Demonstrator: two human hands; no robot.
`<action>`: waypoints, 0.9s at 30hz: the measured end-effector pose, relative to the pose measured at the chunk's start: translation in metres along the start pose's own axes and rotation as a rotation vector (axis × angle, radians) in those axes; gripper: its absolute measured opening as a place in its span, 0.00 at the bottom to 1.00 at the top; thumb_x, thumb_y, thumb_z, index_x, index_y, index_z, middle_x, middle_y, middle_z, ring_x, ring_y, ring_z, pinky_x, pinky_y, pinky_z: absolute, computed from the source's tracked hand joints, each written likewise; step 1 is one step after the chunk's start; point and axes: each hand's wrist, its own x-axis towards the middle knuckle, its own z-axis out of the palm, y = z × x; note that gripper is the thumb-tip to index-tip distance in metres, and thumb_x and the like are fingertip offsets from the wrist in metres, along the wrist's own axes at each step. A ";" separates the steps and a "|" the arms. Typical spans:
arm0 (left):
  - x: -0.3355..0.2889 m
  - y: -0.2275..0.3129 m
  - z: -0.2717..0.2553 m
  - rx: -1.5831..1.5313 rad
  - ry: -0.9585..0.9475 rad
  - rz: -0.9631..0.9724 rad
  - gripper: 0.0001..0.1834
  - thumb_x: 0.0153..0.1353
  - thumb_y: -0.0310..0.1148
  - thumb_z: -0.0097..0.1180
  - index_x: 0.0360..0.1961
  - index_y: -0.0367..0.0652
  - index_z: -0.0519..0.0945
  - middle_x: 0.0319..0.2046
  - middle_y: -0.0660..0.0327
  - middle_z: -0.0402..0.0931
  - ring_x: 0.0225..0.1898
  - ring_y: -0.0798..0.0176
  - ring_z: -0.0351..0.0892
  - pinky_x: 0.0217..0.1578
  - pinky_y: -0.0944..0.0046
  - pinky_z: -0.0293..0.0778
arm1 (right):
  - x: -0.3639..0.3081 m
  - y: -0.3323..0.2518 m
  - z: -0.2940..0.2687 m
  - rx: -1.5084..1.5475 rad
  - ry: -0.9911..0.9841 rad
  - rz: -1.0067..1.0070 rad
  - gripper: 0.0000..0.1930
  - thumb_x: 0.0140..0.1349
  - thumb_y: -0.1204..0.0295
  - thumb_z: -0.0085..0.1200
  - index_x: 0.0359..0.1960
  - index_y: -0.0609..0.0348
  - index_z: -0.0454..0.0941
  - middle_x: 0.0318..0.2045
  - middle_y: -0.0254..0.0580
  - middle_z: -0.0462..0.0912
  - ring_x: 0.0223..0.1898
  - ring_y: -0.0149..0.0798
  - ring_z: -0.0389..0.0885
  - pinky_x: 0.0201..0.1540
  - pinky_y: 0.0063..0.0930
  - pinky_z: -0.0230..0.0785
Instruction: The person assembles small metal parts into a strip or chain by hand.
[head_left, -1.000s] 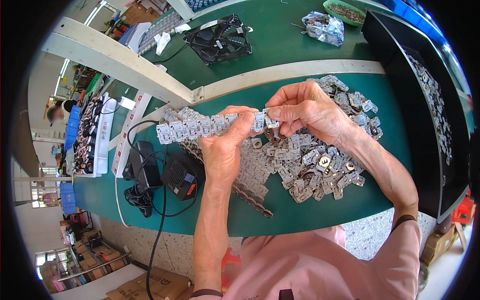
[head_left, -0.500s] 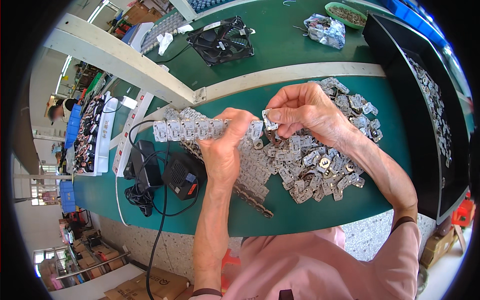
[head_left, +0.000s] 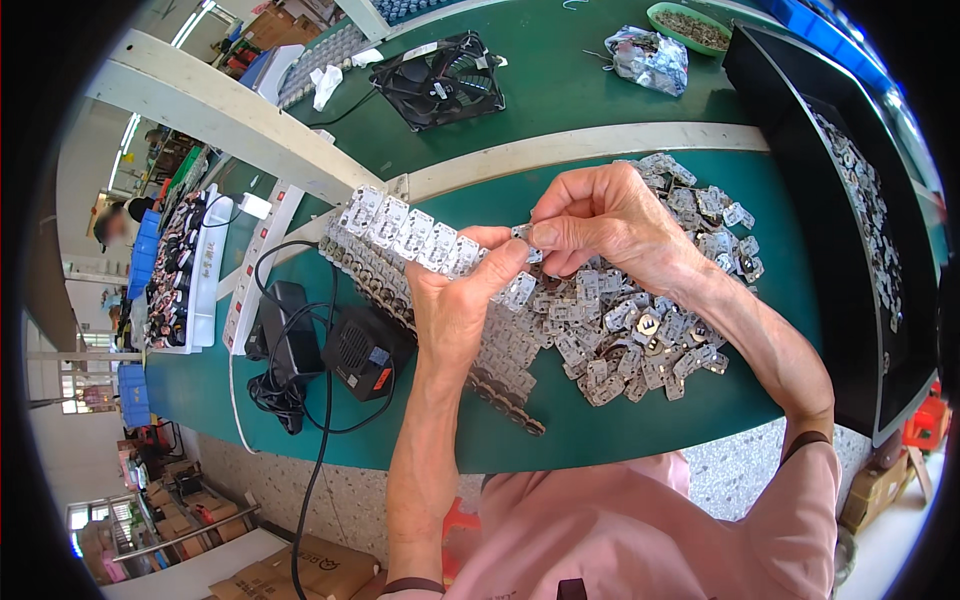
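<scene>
My left hand (head_left: 458, 285) is closed round a row of flat grey plastic parts (head_left: 415, 236), which slants from upper left down to the right, its lower end below my thumb. Close beside it, my right hand (head_left: 600, 225) pinches one small grey part (head_left: 527, 236) between thumb and fingertips, next to my left thumb. Whether that part touches the row I cannot tell. Beneath my left hand lie stacked rows of like parts (head_left: 505, 350). A heap of loose grey parts (head_left: 610, 330), a few with round brass-coloured pieces, spreads below and right of my right hand.
A black adapter and cables (head_left: 288, 335) and a black box-shaped device (head_left: 368, 350) sit left. Beyond the white frame bar (head_left: 590, 143) stand a black fan (head_left: 440, 82), a plastic bag (head_left: 648, 60) and a green tray (head_left: 690, 28). A black bin (head_left: 800, 210) borders the right side.
The row in my left hand has swung from nearly level to a slant, its left end rising. My right hand has shifted slightly left with its part, nearer my left thumb.
</scene>
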 end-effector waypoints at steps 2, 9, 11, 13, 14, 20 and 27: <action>0.001 -0.001 0.001 -0.006 0.001 -0.009 0.11 0.48 0.28 0.65 0.28 0.30 0.80 0.23 0.59 0.78 0.24 0.69 0.75 0.29 0.71 0.69 | 0.000 0.001 0.000 -0.012 0.005 0.013 0.09 0.56 0.72 0.59 0.30 0.66 0.77 0.24 0.40 0.80 0.24 0.29 0.81 0.29 0.20 0.76; 0.000 0.000 0.000 -0.033 0.033 -0.023 0.10 0.48 0.27 0.64 0.28 0.30 0.80 0.23 0.58 0.78 0.24 0.68 0.75 0.30 0.71 0.70 | -0.001 0.001 0.002 -0.057 0.003 -0.040 0.09 0.57 0.72 0.57 0.29 0.69 0.76 0.24 0.43 0.80 0.25 0.31 0.81 0.28 0.21 0.75; 0.001 -0.002 -0.003 -0.022 0.005 -0.013 0.10 0.48 0.26 0.63 0.30 0.30 0.80 0.24 0.58 0.78 0.25 0.68 0.76 0.31 0.70 0.71 | -0.001 0.003 0.001 -0.047 -0.008 -0.048 0.08 0.57 0.72 0.57 0.30 0.67 0.77 0.24 0.41 0.80 0.25 0.29 0.81 0.30 0.20 0.76; -0.001 0.002 0.005 -0.040 0.031 0.009 0.10 0.48 0.26 0.62 0.31 0.30 0.80 0.25 0.57 0.78 0.25 0.67 0.76 0.31 0.70 0.71 | 0.000 0.004 0.000 -0.037 -0.012 -0.051 0.08 0.57 0.73 0.57 0.30 0.68 0.77 0.24 0.41 0.80 0.25 0.29 0.81 0.30 0.20 0.76; -0.002 0.004 0.008 -0.059 0.058 0.029 0.11 0.48 0.25 0.62 0.33 0.29 0.80 0.25 0.57 0.78 0.25 0.67 0.76 0.31 0.70 0.72 | 0.000 0.004 -0.001 -0.028 -0.016 -0.054 0.08 0.57 0.73 0.57 0.30 0.68 0.77 0.24 0.41 0.80 0.25 0.30 0.81 0.30 0.21 0.76; -0.003 0.004 0.005 -0.079 0.043 0.032 0.12 0.47 0.23 0.61 0.34 0.29 0.80 0.26 0.57 0.79 0.26 0.67 0.77 0.31 0.70 0.72 | 0.000 0.001 -0.001 -0.015 -0.033 -0.010 0.07 0.58 0.74 0.56 0.30 0.69 0.77 0.24 0.42 0.80 0.26 0.31 0.81 0.30 0.21 0.77; -0.001 0.007 -0.007 -0.118 0.211 0.093 0.09 0.46 0.21 0.59 0.32 0.30 0.80 0.25 0.56 0.79 0.22 0.66 0.77 0.26 0.70 0.73 | 0.000 -0.005 -0.011 0.106 0.071 -0.027 0.08 0.58 0.74 0.53 0.32 0.69 0.77 0.28 0.48 0.81 0.29 0.37 0.82 0.34 0.26 0.77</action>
